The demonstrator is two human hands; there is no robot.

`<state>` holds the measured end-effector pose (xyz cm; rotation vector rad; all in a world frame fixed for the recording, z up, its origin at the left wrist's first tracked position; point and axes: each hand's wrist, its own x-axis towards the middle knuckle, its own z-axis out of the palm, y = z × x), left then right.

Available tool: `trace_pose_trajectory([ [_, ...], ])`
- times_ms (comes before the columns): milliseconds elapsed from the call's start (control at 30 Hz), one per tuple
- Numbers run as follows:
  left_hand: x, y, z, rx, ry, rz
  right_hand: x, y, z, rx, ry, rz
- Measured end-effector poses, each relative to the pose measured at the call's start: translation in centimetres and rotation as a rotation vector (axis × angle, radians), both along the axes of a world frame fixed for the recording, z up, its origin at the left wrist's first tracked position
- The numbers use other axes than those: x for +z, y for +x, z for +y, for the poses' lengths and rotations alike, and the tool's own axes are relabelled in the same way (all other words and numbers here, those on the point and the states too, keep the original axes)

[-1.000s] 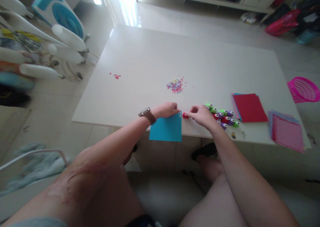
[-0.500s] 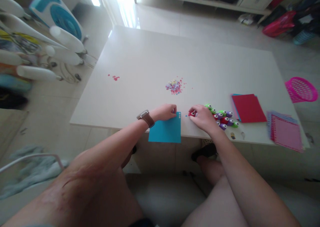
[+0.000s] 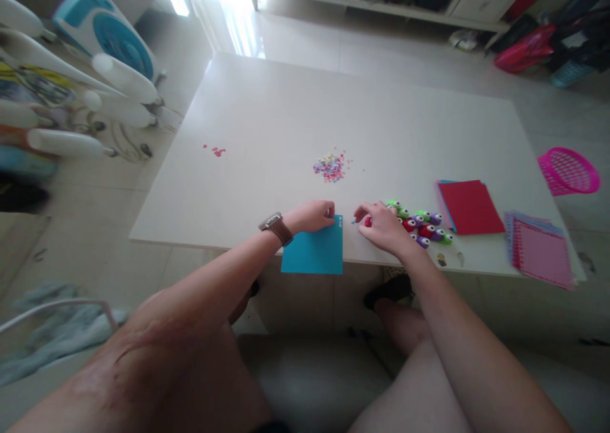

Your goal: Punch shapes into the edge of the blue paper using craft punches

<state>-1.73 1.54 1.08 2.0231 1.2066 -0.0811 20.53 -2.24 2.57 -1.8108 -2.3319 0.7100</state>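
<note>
My left hand (image 3: 318, 215) has its fingers closed at the top edge of a blue sheet of paper (image 3: 313, 255), which sticks out over the table's near edge. Small holes show in the paper's top right corner. My right hand (image 3: 382, 227) is curled around a small red craft punch (image 3: 368, 221), mostly hidden by the fingers. A tiny blue paper bit (image 3: 353, 222) lies just left of its fingertips. Right beside that hand stand several red, green and purple punches with big white eyes (image 3: 427, 231).
A pile of mixed paper confetti (image 3: 330, 167) lies mid-table, with a few red bits (image 3: 218, 152) further left. On the right are stacked coloured sheets (image 3: 471, 207) and pink and blue cards (image 3: 542, 250). A pink basket (image 3: 569, 170) stands beyond the table (image 3: 267, 109).
The fingers of my right hand have shifted and loosened around the red punch, and its eye no longer shows. My left hand and the blue paper stay in place.
</note>
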Motion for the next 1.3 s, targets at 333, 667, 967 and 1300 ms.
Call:
trace_pose_trajectory([
  [333, 0.3, 0.1, -0.1, 0.005, -0.012, 0.000, -0.5, -0.5, 0.1, -0.052, 0.095, 0.065],
  [667, -0.9, -0.4, 0.0, -0.037, -0.022, -0.102, 0.2, -1.8, -0.9, 0.072, 0.116, 0.030],
  [967, -0.8, -0.6, 0.1, -0.042, 0.199, -0.131, 2.5, -6.4, -5.4, 0.491, -0.441, 0.038],
  [1300, 0.9, 3.0, -2.4, -0.074, 0.311, -0.131, -2.0, -11.4, -12.3, 0.740, -0.588, -0.339],
])
